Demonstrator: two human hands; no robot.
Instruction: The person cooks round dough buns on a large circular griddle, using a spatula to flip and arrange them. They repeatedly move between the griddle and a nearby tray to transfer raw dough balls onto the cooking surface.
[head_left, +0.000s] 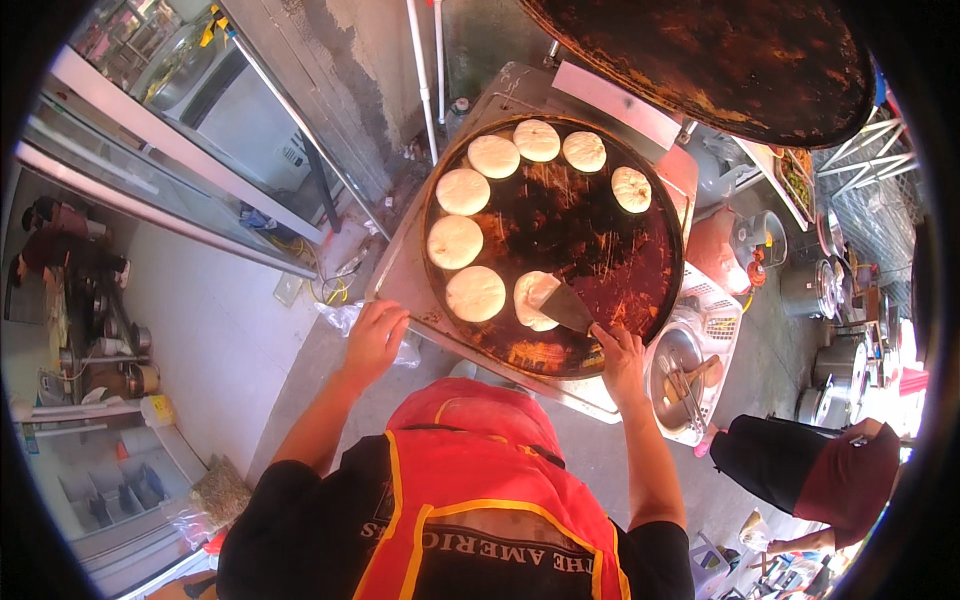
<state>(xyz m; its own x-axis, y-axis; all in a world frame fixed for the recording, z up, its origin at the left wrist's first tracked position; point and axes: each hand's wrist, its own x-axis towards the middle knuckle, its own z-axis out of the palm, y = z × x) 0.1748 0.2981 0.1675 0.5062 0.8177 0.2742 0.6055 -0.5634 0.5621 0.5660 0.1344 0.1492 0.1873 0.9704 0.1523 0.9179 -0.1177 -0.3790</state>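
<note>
My right hand (621, 363) grips the handle of a metal scraper spatula (568, 308). Its blade lies over the right part of a pale flat dough round (531, 300) near the front of a large round griddle (630, 289). Several more dough rounds follow the griddle's left and back rim, among them one at the front left (475, 293) and one at the back right (631, 190). At the left front corner of the metal griddle stand (409, 277), my left hand (377, 337) rests with nothing in it, its fingers slightly apart near the stand's edge.
A dark round lid (720, 60) is raised behind the griddle. On the right, a white plastic basket (724, 322) holds a steel bowl (664, 360) with utensils. Another person (817, 472) stands at the right. Glass sliding panels (187, 172) line the left.
</note>
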